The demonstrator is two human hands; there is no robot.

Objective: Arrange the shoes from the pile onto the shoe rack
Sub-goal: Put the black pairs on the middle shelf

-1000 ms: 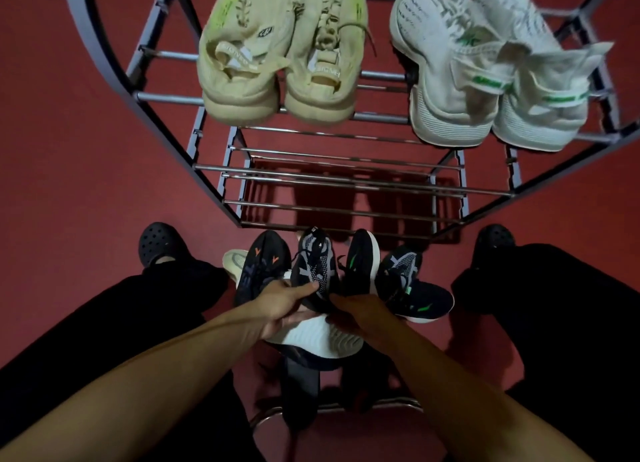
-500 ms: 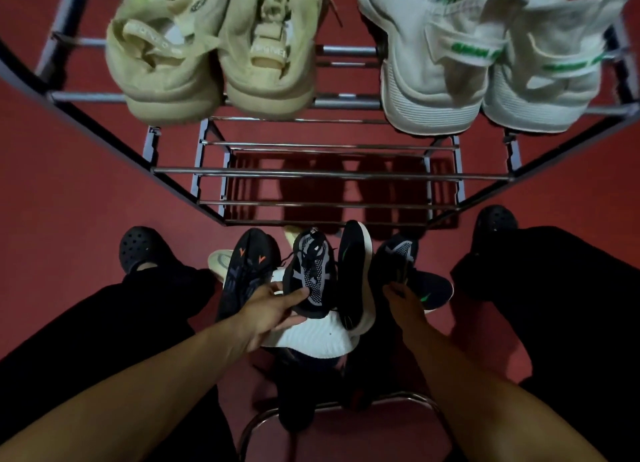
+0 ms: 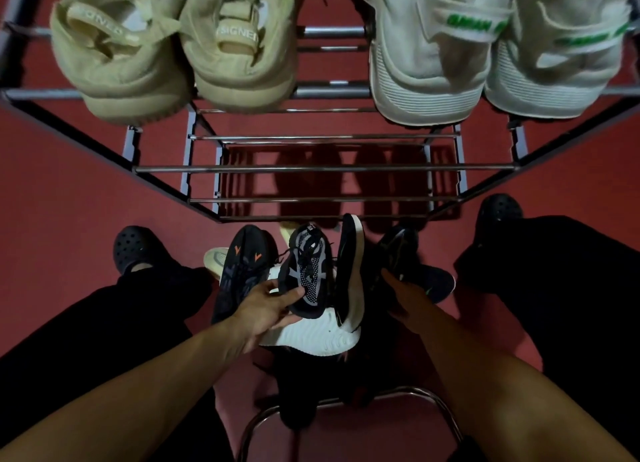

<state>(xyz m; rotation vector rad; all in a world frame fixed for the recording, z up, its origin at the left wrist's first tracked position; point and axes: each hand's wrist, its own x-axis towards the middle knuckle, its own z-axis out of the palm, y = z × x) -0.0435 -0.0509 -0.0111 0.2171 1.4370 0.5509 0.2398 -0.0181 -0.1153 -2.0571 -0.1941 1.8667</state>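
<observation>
A pile of dark shoes lies on the red floor between my feet. My left hand (image 3: 266,311) grips a black-and-grey mesh shoe (image 3: 306,271) at its heel end, thumb on top. My right hand (image 3: 403,293) holds a black shoe with green marks (image 3: 401,254); its fingers are hidden in the dark. Between them a black shoe with a white sole (image 3: 351,271) stands on edge. A black shoe with orange marks (image 3: 242,271) lies at the left. The metal shoe rack (image 3: 325,168) stands ahead, with a beige pair (image 3: 173,53) and a white pair (image 3: 491,53) on its top shelf.
The rack's lower bars (image 3: 311,200) hold nothing. My feet in black clogs (image 3: 135,247) sit at both sides of the pile. A white ridged sole (image 3: 311,337) lies under the held shoes. A chrome stool rim (image 3: 346,396) curves below.
My right hand has left the middle of the pile and moved right onto the black shoe with green marks. My head has come closer to the rack. The left hand keeps its hold.
</observation>
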